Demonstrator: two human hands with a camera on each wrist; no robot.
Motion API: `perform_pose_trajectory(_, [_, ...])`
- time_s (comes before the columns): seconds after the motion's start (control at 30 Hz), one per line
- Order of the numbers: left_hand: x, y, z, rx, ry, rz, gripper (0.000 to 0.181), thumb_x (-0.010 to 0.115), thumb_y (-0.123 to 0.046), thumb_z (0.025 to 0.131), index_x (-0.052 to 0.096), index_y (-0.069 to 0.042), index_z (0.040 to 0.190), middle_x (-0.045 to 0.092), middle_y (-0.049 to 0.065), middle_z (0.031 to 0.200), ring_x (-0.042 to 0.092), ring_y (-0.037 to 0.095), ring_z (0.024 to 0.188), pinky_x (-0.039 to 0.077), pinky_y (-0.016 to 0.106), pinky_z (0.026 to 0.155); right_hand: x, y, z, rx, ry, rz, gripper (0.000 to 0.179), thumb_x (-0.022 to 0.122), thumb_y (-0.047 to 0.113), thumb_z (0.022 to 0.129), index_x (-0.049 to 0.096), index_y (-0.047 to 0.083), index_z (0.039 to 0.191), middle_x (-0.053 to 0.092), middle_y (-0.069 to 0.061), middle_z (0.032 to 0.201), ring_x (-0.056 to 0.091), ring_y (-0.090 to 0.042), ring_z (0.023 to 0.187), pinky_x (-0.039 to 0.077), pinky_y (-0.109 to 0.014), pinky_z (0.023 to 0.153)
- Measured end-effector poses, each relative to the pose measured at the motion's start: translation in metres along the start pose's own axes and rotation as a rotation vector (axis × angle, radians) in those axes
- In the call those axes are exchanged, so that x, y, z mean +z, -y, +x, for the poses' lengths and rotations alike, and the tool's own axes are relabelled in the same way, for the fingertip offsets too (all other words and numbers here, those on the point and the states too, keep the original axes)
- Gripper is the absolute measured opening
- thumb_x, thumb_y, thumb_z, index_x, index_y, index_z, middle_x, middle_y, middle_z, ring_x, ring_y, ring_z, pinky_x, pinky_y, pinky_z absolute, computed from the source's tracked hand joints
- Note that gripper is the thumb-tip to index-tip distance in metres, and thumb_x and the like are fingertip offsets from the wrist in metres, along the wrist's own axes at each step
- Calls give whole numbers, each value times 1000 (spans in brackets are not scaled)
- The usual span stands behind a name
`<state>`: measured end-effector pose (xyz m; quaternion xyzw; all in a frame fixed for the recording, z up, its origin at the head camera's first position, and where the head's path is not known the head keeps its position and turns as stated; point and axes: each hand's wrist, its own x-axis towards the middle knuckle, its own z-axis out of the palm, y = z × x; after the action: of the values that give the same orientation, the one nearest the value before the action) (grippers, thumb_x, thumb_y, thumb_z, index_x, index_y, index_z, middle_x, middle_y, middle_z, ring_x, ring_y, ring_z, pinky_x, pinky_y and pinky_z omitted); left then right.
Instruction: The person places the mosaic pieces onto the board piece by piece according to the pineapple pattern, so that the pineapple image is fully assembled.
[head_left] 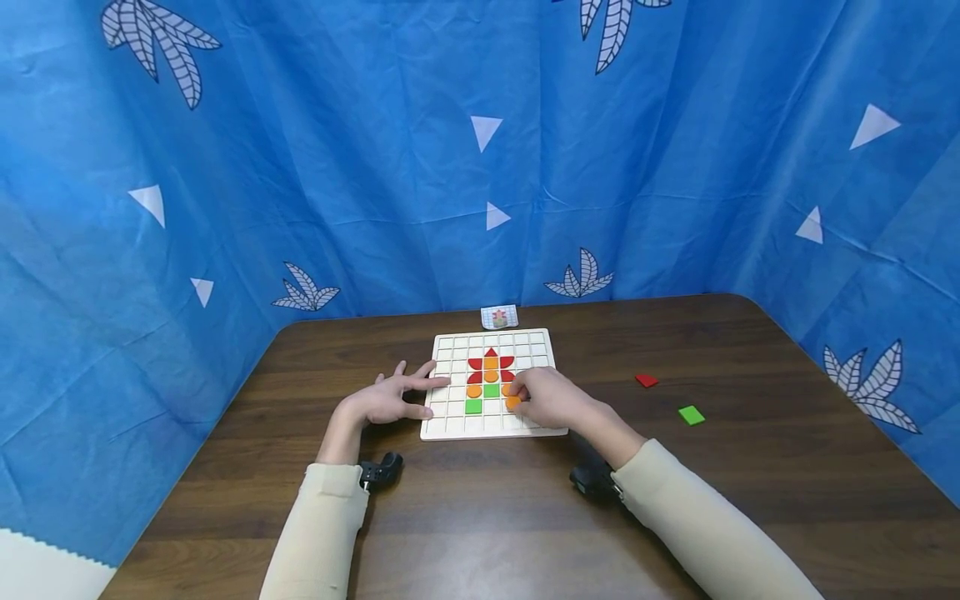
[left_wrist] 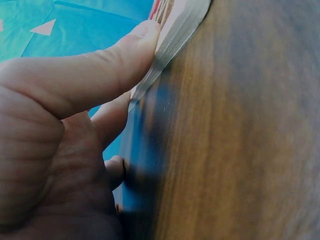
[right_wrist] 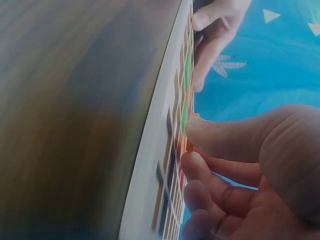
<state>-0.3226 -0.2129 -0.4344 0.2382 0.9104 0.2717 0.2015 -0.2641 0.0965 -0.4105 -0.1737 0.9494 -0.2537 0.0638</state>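
Observation:
A white gridded board (head_left: 450, 425) lies on the table, with red, orange and green tiles set in its middle. My right hand (head_left: 553, 398) is over the board's right part, pinching an orange tile (head_left: 513, 402) between thumb and fingertips. That orange tile (right_wrist: 190, 145) shows edge-on in the right wrist view, close over the grid. At the board's left side my left hand (head_left: 390, 398) rests with fingers spread, thumb and a finger lying over the edge. A green tile (head_left: 473, 406) sits in the grid left of the held piece.
Behind the board stands a small picture card (head_left: 498, 317) showing a coloured pattern. Off to the right, a red tile (head_left: 646, 381) and a loose green tile (head_left: 692, 415) lie on the brown wooden table (head_left: 465, 517). A blue curtain (head_left: 420, 167) hangs around the table's back and sides.

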Motion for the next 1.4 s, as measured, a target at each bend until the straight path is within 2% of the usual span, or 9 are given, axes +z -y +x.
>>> perform_pose_trajectory(0.27, [1, -1, -1, -7, -10, 3, 59, 72, -36, 95, 53, -35, 151, 16, 1, 174, -11, 47, 159, -8, 76, 119, 12, 16, 11, -38, 1, -14, 18, 81, 13, 87, 75, 7, 103, 65, 0, 83, 55, -17, 80, 49, -31, 75])
perform_pose_trajectory(0.5, [0, -1, 0, 5, -4, -4, 59, 72, -35, 95, 53, -34, 151, 16, 3, 175, -11, 48, 158, -8, 76, 119, 20, 22, 16, -67, -54, -71, 15, 75, 6, 88, 77, 4, 102, 73, -5, 95, 59, -17, 83, 55, -36, 80])
perform_pose_trajectory(0.67, [-1, 1, -1, -8, -5, -9, 59, 73, -35, 95, 53, -36, 151, 16, 1, 175, -11, 47, 159, -8, 76, 119, 22, 23, 15, -67, -57, -42, 18, 75, 4, 87, 77, 3, 104, 72, -5, 92, 58, -18, 84, 54, -35, 78])
perform_pose_trajectory(0.83, [0, 2, -3, -9, -9, -7, 59, 73, -35, 94, 53, -36, 150, 16, 0, 174, -11, 46, 159, -8, 76, 119, 23, 21, 14, -77, -46, -16, 18, 77, 6, 87, 77, 4, 104, 71, -4, 90, 57, -18, 81, 52, -34, 75])
perform_pose_trajectory(1.03, [2, 1, -2, -4, -9, -5, 59, 73, -35, 95, 54, -34, 151, 17, 2, 174, -10, 47, 159, -8, 77, 119, 19, 17, 8, -89, -45, -4, 19, 76, 6, 88, 77, 4, 108, 72, -5, 95, 59, -18, 85, 55, -36, 84])
perform_pose_trajectory(1.13, [2, 0, -1, -7, -10, -6, 59, 73, -35, 95, 54, -34, 151, 17, 2, 174, -11, 48, 158, -8, 77, 118, 14, 13, 3, -81, -36, 6, 21, 77, 6, 88, 77, 4, 109, 73, -4, 96, 58, -18, 85, 54, -35, 84])
perform_pose_trajectory(1.4, [0, 2, -1, 5, -11, -6, 61, 73, -34, 94, 53, -32, 152, 16, 4, 175, -10, 50, 158, -8, 77, 118, 1, -9, -16, -52, 15, 48, 26, 80, 12, 89, 76, 8, 115, 71, 0, 99, 58, -15, 88, 52, -28, 77])
